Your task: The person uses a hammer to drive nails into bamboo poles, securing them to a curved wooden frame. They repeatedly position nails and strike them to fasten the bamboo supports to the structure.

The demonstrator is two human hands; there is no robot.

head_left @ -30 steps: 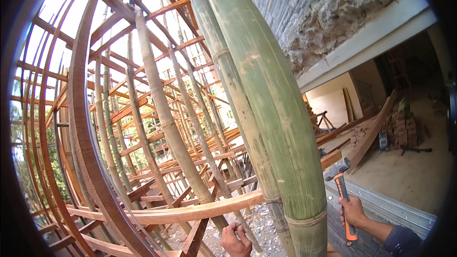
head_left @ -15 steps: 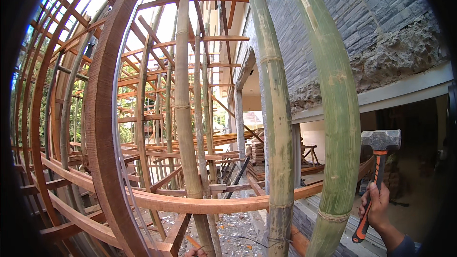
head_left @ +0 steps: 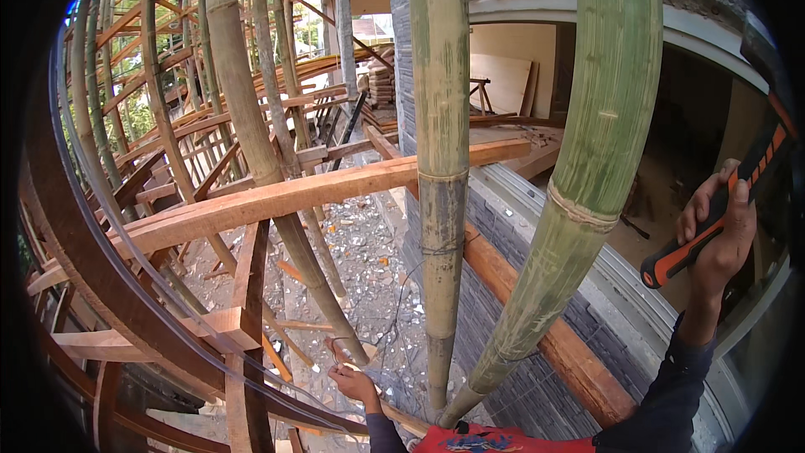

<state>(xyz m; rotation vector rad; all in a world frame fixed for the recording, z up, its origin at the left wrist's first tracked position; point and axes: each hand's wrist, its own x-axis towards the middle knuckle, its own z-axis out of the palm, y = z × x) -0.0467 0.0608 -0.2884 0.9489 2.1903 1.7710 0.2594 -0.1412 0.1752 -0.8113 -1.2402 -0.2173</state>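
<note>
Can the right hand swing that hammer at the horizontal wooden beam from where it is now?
Probably not directly. The right hand holds the hammer raised at the right, and the thick green bamboo pole stands between it and the wooden beam.

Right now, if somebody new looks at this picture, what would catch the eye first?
Most striking are the two thick green bamboo poles rising through the middle and right of the view, in front of a grey stone wall. A long reddish wooden beam crosses behind them from the left. At the right edge, the right hand is raised, gripping a hammer's orange and black handle, while the left hand is low at the bottom centre, at a pole's foot.
</note>
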